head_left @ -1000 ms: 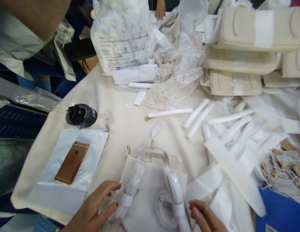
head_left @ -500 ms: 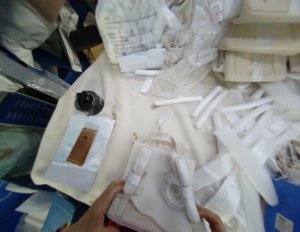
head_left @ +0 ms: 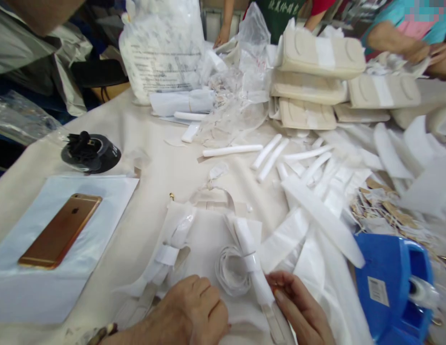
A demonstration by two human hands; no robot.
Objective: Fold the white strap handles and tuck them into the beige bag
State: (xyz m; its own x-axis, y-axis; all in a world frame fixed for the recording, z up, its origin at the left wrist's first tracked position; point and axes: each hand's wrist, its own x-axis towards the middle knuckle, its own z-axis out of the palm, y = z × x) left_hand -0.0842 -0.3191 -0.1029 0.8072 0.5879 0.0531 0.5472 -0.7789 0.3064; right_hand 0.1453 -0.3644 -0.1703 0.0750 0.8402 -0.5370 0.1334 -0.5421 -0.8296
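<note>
Head view: cream handbag [head_left: 208,230] lies near centre on the table [head_left: 151,143], handles wrapped in white paper, coiled white strap [head_left: 232,273] on top. Left hand [head_left: 194,311] rests on its near edge, fingers curled together. Right hand [head_left: 298,311] pinches the wrapped right handle [head_left: 250,254]. Blue tape dispenser [head_left: 392,282] near right holds a roll. Gold phone [head_left: 61,230] sits left near the table edge. Stacked cream bags [head_left: 316,81] far right; bare cloth mid-left.
</note>
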